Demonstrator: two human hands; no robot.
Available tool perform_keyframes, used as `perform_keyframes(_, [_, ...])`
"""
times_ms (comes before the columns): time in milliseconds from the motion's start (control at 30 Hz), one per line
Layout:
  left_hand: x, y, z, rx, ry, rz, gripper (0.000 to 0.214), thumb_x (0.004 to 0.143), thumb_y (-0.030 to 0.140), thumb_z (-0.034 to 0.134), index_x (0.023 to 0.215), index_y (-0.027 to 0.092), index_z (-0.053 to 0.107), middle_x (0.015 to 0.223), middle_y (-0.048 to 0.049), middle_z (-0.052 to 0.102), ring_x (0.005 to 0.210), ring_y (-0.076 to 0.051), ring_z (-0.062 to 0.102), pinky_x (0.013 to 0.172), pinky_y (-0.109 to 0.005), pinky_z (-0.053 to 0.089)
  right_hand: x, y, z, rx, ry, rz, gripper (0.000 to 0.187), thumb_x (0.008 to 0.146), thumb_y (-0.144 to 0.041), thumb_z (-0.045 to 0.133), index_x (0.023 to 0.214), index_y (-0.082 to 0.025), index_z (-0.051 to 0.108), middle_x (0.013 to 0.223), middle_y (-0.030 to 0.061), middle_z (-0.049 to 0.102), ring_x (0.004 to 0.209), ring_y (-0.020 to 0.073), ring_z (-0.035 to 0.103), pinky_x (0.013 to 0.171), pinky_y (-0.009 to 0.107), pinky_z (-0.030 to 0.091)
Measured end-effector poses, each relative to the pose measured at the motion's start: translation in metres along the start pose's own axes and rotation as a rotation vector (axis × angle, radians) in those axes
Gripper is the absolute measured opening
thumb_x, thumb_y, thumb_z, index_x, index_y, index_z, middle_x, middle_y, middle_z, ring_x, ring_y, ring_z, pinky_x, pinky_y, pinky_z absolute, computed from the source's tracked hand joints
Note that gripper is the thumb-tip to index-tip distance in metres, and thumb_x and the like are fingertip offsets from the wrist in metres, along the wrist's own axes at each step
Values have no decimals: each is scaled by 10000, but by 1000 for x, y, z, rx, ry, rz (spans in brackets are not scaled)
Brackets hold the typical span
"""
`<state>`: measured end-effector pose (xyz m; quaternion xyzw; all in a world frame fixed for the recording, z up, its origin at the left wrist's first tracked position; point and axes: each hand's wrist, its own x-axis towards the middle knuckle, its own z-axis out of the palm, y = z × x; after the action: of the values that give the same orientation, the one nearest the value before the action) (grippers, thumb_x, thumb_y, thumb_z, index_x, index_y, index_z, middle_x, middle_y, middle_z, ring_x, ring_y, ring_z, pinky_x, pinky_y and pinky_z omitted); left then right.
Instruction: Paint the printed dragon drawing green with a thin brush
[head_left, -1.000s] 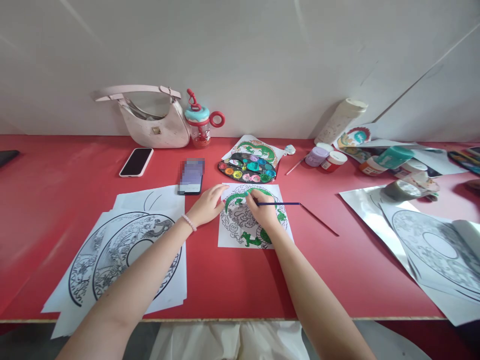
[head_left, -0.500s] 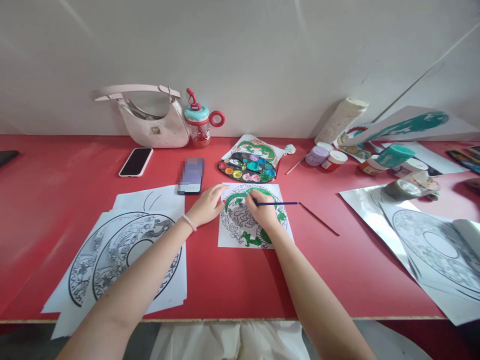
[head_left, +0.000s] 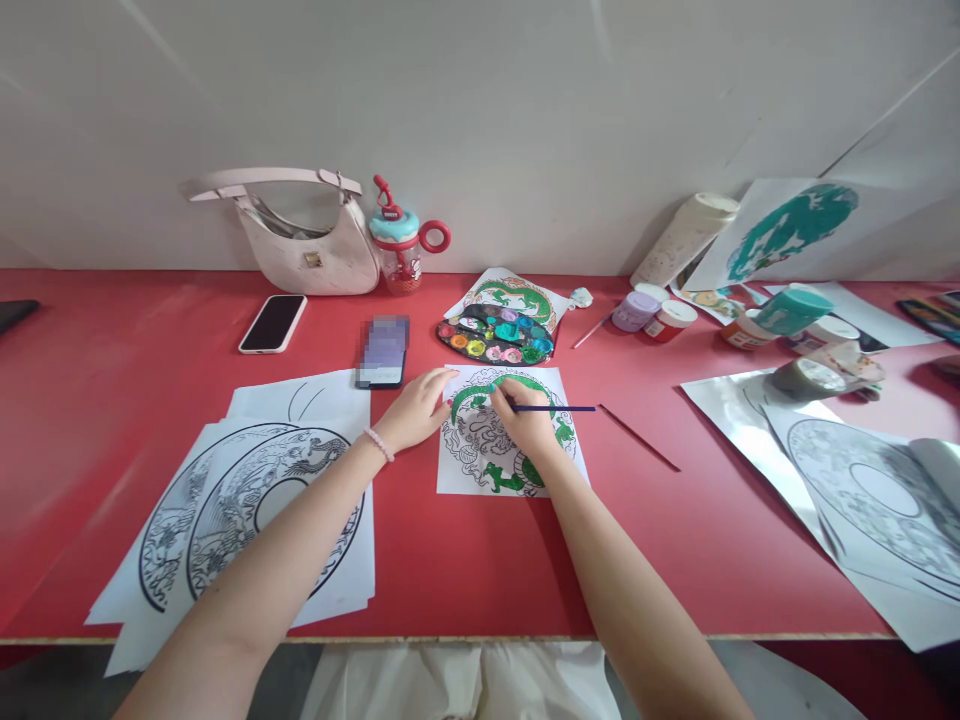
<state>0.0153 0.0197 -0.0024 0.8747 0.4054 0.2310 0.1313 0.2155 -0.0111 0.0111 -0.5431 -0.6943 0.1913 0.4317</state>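
A white sheet with a line-drawn dragon (head_left: pixel 466 470), partly painted green, lies in front of me on the red table. My right hand (head_left: pixel 523 420) is closed around a thin dark paintbrush (head_left: pixel 559 408) and rests on the drawing; the brush tip is hidden by my fingers. At the sheet's left edge, my left hand (head_left: pixel 415 408) lies with its fingers spread, fingertips touching the paper and nothing held. Just beyond the sheet is a black paint palette (head_left: pixel 495 335) with several colours in its wells, overlapping a coloured dragon picture (head_left: pixel 517 292).
Printed sheets (head_left: pixel 300 520) lie under my left forearm. Two phones, a white handbag (head_left: pixel 315 250) and a red-handled cup (head_left: pixel 401 250) stand at the back left. A second brush (head_left: pixel 641 438) lies right of the drawing. Paint jars (head_left: pixel 670 320) and more papers (head_left: pixel 855 500) are farther right.
At the back right, the paper with the teal painted shape has swung up against the wall. My hands and the brush have hardly moved.
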Motion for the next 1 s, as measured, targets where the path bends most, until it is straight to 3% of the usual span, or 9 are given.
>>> perform_keyframes(1000, [0,0,0,-6,-6,0,435,883,198,414,1313,135,393,1351,-147,473,1292,-250,427,1091,-459,383,0,1,2,-10,-9,9,350,844,-321,420,586,-189,223,516,-39,287,496,76,243,487,233,212])
